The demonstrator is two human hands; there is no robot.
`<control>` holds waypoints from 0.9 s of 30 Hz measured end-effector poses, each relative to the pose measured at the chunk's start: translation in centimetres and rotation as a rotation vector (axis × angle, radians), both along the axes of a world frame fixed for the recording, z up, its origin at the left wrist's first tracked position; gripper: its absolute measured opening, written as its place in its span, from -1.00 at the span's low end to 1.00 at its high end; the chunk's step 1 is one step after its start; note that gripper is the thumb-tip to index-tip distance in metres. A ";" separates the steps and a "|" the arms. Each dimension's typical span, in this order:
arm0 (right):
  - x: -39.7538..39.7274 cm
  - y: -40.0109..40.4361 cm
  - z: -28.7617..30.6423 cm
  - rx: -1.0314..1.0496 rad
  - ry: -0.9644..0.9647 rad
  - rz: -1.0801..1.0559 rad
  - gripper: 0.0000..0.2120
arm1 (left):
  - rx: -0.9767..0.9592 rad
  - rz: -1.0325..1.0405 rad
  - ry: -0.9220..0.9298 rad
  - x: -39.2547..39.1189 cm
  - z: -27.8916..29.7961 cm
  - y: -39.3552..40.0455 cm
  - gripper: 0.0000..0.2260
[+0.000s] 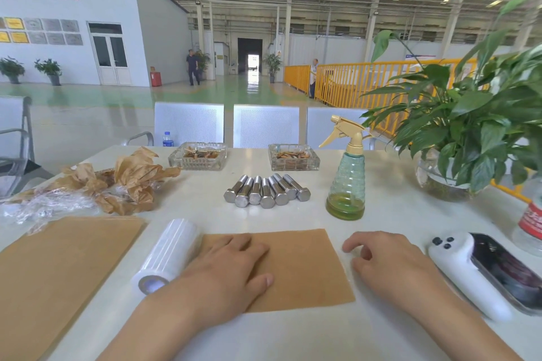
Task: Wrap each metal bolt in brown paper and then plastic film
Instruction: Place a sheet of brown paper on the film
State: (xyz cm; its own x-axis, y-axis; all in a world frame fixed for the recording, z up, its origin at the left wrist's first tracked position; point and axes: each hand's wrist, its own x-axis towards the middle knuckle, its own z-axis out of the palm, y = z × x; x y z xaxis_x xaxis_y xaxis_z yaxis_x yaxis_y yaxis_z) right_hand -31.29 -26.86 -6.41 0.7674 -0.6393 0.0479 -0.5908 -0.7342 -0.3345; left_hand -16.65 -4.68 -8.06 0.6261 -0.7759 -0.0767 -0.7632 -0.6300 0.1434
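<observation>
Left hand (231,269): lies flat, palm down, fingers straight, on the left part of a single brown paper sheet (296,267) spread on the white desk (293,337). Grip not closed; the hand presses the sheet, nothing is held in it.

Right hand (390,264): just off the sheet's right edge, fingers loosely curled, fingertips on or just above the desk (cannot tell which). It holds nothing.

Metal bolts (267,191): seven, unwrapped, side by side in a fanned row with hex heads toward the person. They lie on the desk beyond the sheet's far edge, apart from both hands, roughly between them in line and farther away. No bolt on the sheet.

Plastic film roll (168,255): lies on its side just left of the left hand, touching or overlapping the sheet's left edge. Open core end faces the person.

Stack of brown paper (58,272): left of the roll, at the near left of the desk.

Beyond the stack: heap of crumpled brown paper (129,182) with crumpled clear film (44,208) in front of it.

Far side of desk: two glass ashtrays (198,156), spray bottle (347,173) with greenish liquid in the bottom, potted plant (469,126) at the right. Near right: a white device (463,269) next to a phone (510,269).
</observation>
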 end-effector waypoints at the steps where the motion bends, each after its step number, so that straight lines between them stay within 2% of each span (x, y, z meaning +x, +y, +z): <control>1: -0.1 0.1 -0.2 -0.037 0.008 0.010 -0.64 | -0.009 -0.001 0.011 0.1 0.1 0.0 -0.44; 7: 0.0 0.1 -1.1 -0.132 -0.048 0.010 -0.64 | -0.136 -0.016 0.044 -0.8 -0.3 -0.9 -0.44; 10: 0.2 0.4 -1.6 -0.149 -0.138 0.091 -0.67 | -0.100 0.004 0.038 -1.2 -0.8 -1.5 -0.41; 16: -0.1 0.5 -3.0 -0.217 -0.133 0.164 -0.71 | -0.058 0.046 0.038 -1.2 -1.1 -1.2 -0.42; 24: 0.0 -0.2 -3.8 -0.220 -0.193 0.190 -0.77 | -0.039 0.058 0.073 -1.6 -0.4 -1.4 -0.42; 27: 0.0 -0.5 -4.0 -0.150 -0.307 0.184 -0.82 | -0.108 0.064 0.087 -1.2 0.8 -2.0 -0.43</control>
